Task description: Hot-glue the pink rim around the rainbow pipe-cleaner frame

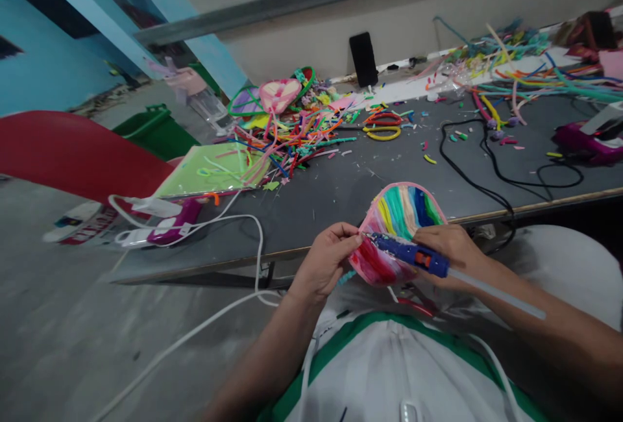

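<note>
My right hand (445,247) is wrapped round a blue glue gun (403,250), and a long translucent glue stick (496,293) juts from its back end. The gun's nozzle points left, close to the fingertips of my left hand (331,256). Those fingers pinch the left edge of a rounded craft piece (396,211), banded in rainbow stripes of pipe cleaner with a pink rim. The piece is tilted over my lap at the table's front edge. The gun covers its middle, and my right fingers are partly hidden behind the gun.
On the grey table (311,208) lie a heap of pipe-cleaner scraps (292,139), scissors with red and yellow handles (384,126) and a black cable (479,182). A black phone (363,60) leans on the wall. White cords (257,234) hang over the front left edge.
</note>
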Demonstrator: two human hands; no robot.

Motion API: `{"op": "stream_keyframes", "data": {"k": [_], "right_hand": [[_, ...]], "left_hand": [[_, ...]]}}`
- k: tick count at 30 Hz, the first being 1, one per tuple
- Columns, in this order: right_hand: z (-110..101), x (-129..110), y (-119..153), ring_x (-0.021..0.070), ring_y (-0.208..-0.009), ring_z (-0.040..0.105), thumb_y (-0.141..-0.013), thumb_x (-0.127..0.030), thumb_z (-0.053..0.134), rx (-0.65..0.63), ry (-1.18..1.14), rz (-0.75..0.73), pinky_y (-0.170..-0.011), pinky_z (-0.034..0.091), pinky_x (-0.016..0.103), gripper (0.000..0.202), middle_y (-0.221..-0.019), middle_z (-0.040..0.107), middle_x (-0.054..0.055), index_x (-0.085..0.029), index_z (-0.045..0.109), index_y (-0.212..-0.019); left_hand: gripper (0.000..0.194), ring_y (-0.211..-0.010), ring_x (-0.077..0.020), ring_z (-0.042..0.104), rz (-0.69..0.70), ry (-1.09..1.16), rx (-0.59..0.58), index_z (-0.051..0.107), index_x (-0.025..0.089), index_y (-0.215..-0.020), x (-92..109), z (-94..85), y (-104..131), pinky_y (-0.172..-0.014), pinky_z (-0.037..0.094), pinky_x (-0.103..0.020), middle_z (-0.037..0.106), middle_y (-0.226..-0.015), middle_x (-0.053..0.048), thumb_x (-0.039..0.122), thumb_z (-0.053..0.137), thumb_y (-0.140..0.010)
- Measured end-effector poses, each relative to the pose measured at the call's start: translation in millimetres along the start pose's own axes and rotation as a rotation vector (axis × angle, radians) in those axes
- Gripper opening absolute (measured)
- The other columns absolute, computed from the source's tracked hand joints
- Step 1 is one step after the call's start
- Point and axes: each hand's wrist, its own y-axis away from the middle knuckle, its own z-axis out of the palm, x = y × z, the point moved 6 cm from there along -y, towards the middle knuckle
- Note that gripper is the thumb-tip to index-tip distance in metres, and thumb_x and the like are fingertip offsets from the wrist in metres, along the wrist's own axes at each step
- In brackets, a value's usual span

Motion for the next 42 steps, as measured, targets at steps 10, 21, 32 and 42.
{"op": "stream_keyframes", "data": {"k": [10, 21, 32, 42], "right_hand": [[-2.1, -0.5, -0.8, 0.0141, -0.06, 0.056, -0.08, -0.033, 0.053, -0.024, 0.037, 0.0, -0.056, 0.034, 0.025, 0.02, -0.064, 0.059, 0.003, -0.018, 0.054, -0.067], [-7.8, 1.1, -0.5, 0.0144, -0.056, 0.052, -0.077, -0.033, 0.051, -0.001, 0.051, 0.029, -0.055, 0.032, 0.026, 0.018, -0.061, 0.058, 0.003, -0.019, 0.052, -0.065], [-6.1, 7.6, 1.3, 0.0137, -0.054, 0.051, -0.072, -0.03, 0.057, 0.025, 0.038, 0.061, -0.053, 0.034, 0.026, 0.014, -0.06, 0.057, 0.002, -0.02, 0.052, -0.064], [-70.9, 52.5, 6.2, 0.0193, -0.054, 0.06, -0.076, -0.041, 0.062, 0.311, -0.191, 0.41, -0.049, 0.048, 0.032, 0.019, -0.061, 0.063, 0.002, -0.023, 0.06, -0.07]], "left_hand": [[0.023, -0.052, -0.0084, 0.058, 0.008, -0.014, 0.002, 0.057, 0.013, -0.079, 0.8, 0.3, 0.1, -0.05, 0.047, -0.018, 0.064, -0.065, 0.0, 0.02, 0.076, -0.067], [0.026, -0.051, -0.0082, 0.058, -0.002, -0.02, 0.007, 0.058, 0.013, -0.079, 0.7, 0.7, 0.9, -0.049, 0.047, -0.018, 0.065, -0.064, 0.0, 0.022, 0.078, -0.064], [0.024, -0.049, -0.0076, 0.055, -0.016, -0.051, 0.016, 0.058, 0.013, -0.078, 1.8, 1.0, 2.2, -0.047, 0.045, -0.018, 0.062, -0.062, 0.001, 0.023, 0.077, -0.065], [0.027, -0.048, -0.0083, 0.055, -0.029, -0.054, -0.034, 0.06, 0.013, -0.079, 4.5, 5.3, 2.9, -0.046, 0.046, -0.019, 0.062, -0.063, 0.0, 0.025, 0.078, -0.063]]}}
